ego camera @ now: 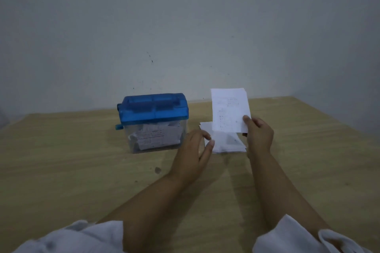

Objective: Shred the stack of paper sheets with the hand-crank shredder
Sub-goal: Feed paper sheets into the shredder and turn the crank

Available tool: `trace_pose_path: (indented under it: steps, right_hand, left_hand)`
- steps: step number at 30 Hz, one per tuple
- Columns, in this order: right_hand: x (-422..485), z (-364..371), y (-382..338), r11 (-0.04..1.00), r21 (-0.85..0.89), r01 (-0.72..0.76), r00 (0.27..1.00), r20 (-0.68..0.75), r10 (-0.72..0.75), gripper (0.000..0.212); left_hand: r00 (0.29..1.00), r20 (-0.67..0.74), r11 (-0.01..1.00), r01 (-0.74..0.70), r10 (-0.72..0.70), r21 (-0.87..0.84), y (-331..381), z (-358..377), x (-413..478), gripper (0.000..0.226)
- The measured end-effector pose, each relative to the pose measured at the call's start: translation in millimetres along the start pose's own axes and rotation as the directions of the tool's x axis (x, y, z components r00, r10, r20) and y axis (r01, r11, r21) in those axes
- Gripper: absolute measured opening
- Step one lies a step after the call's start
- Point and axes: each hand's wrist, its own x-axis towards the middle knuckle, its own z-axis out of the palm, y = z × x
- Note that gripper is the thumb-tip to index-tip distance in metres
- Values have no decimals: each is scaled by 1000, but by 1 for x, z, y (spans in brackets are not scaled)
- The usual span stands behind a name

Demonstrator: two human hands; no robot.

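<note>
The right hand (pixel 259 137) is pinching a printed paper sheet (pixel 229 109) by its lower right corner, its grip holding the sheet upright above the stack of sheets (pixel 226 145). The left hand (pixel 193 154) is hovering with its grip spread and loose, fingertips at the stack's left edge; I cannot tell whether they are touching it. The stack is lying on the wooden counter (pixel 82 160), just right of the hand-crank shredder (pixel 155 109), whose clear bin is holding paper pieces.
</note>
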Motion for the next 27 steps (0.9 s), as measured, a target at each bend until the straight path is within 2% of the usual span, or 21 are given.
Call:
trace_pose_path:
  steps: [5, 9, 11, 15, 19, 22, 24, 27]
  right_hand:
    - [-22, 35, -32, 978, 195, -68, 986, 164, 36, 4]
    - [-46, 76, -49, 975, 212, -72, 971, 238, 20, 7]
    - [-54, 92, -53, 976, 203, -81, 967, 254, 27, 9]
    - [-64, 119, -58, 990, 121, -79, 935, 353, 31, 30]
    - [-60, 137, -66, 999, -24, -36, 859, 509, 43, 42]
    - [-52, 147, -78, 997, -60, 52, 776, 630, -3, 27]
    - [-46, 153, -86, 998, -37, 52, 710, 704, -11, 18]
    - [-32, 164, -90, 991, -57, 124, 687, 726, -44, 18]
  left_hand:
    - [979, -93, 947, 151, -184, -285, 24, -46, 26, 37]
    - [948, -181, 927, 197, -263, -319, 13, -95, 48, 43]
    - [943, -132, 900, 240, -304, -363, 6, -114, 54, 41]
    - [943, -75, 866, 265, -325, -424, -4, -146, 60, 38]
    - [937, -122, 883, 257, -327, -393, -21, -166, 72, 20]
    - [936, -115, 895, 274, -332, -353, -38, -175, 84, 17]
    - [939, -101, 892, 273, -329, -361, -49, -179, 91, 16]
    - [948, -99, 907, 254, -302, -335, -62, -182, 103, 15]
